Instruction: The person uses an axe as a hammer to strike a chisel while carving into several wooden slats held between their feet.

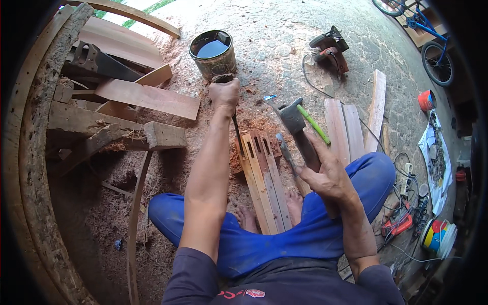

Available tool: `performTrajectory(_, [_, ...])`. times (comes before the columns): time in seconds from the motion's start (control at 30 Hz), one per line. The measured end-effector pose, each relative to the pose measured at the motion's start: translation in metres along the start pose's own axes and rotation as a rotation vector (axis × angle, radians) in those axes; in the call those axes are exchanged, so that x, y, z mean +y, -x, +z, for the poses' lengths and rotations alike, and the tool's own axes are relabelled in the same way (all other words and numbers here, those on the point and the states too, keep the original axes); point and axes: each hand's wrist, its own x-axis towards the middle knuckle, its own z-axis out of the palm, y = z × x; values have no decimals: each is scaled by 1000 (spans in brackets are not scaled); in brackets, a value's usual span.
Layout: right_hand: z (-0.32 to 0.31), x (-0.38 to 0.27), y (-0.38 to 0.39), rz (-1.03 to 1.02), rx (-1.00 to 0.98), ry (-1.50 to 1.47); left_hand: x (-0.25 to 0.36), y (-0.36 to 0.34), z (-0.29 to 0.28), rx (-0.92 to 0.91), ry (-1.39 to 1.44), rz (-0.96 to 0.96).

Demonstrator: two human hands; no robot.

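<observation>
My left hand (224, 95) is closed round the handle of a chisel (236, 127). Its long dark blade points down to the slotted end of the leftmost wooden strip; whether the tip touches is too small to tell. Several narrow wooden strips (264, 183) with cut slots lie side by side between my bare feet. My right hand (333, 175) grips a hammer (293, 118) by its wooden handle, the heavy dark head raised to the right of the strips. Another metal tool (285, 150) lies beside the strips, below the hammer head.
A bucket (218, 63) of dark liquid stands beyond my left hand. Boards and a handsaw (104, 61) lie left, by a rough timber frame (101, 119). A circular saw (333, 53) with its cord, planks (338, 124), a green stick (312, 124) and cables (406, 170) lie right.
</observation>
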Motion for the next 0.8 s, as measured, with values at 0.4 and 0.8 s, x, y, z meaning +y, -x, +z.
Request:
performTrajectory(0.4, [-1,-18,-6,297,-41,-219,-4,-10,7,-7,35,-106])
performTrajectory(0.8, [6,6,-11,156,-29,-93,-40,-37,2,-64,24,-455])
